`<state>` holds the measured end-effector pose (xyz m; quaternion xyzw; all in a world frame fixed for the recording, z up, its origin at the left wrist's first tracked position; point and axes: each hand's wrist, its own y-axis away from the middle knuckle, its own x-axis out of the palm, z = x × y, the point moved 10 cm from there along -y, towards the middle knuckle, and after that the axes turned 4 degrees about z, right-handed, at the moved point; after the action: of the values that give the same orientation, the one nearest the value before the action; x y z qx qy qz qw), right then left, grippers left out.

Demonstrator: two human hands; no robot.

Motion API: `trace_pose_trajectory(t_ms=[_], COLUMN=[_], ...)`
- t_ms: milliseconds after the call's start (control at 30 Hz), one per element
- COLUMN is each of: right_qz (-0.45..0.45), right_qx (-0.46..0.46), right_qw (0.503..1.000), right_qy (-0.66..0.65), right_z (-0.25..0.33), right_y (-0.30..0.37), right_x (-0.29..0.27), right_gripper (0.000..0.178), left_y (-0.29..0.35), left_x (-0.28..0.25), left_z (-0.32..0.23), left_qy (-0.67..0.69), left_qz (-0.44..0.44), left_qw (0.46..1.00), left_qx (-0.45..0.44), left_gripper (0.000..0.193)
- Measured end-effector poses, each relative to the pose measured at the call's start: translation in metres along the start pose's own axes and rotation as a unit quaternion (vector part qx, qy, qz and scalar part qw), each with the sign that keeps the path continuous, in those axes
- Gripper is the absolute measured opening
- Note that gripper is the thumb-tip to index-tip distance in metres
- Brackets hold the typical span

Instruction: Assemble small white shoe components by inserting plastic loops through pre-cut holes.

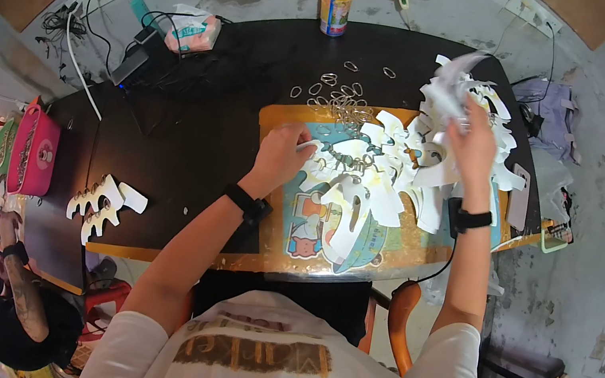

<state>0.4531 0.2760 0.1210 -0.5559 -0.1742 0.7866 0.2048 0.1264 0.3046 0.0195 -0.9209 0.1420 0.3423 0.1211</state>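
the white cut-out pieces [384,205] lie overlapped on the cartoon-printed mat [374,242] at the centre of the frame, and more form a heaped white stack [495,106] at the upper right. the likeliest trouble, i judge, is snagging: their hooked, notched edges overlap, so a quick pull by the right hand [475,142] could drag neighbours along or spill the heap off the table's right side. the loose metal rings [342,100], scattered just above the mat, could be swept away if a piece or wrist brushes them.

as for grip, the right hand is closed around blurred white material [449,89] at the upper right; whether that is one piece or several, i cannot tell. the left hand [280,157], left of centre, has its fingers drawn in to a narrow pinch, apparently on a small white edge; the fingertips are partly hidden.
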Motion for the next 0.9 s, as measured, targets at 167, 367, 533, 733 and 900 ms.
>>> trace_pose_trajectory(t_ms=[167,367,533,733,900], right_qz=[0.168,0.167,0.187,0.225,0.168], right_qx=[-0.1,-0.04,0.099,0.182,0.297], right_qw=[0.981,0.977,0.976,0.899,0.847], right_qy=[0.012,0.126,0.048,-0.329,-0.407], right_z=[0.005,-0.002,-0.027,-0.024,-0.027], right_y=[0.011,0.006,0.0,0.014,0.02], right_x=[0.06,0.053,0.053,0.074,0.079], right_gripper=[0.079,0.079,0.064,0.056,0.053], left_y=[-0.007,-0.006,-0.001,0.009,0.013], left_x=[0.008,0.004,0.008,0.012,0.002], left_z=[0.011,0.016,0.028,0.025,0.022], left_qy=[0.011,0.078,0.238,0.283,0.316], left_qz=[0.026,0.103,0.089,0.108,0.105], left_qw=[1.0,0.99,0.967,0.952,0.943], left_qx=[-0.011,-0.056,-0.03,-0.04,-0.021], left_gripper=[0.015,0.015,0.012,0.011,0.011])
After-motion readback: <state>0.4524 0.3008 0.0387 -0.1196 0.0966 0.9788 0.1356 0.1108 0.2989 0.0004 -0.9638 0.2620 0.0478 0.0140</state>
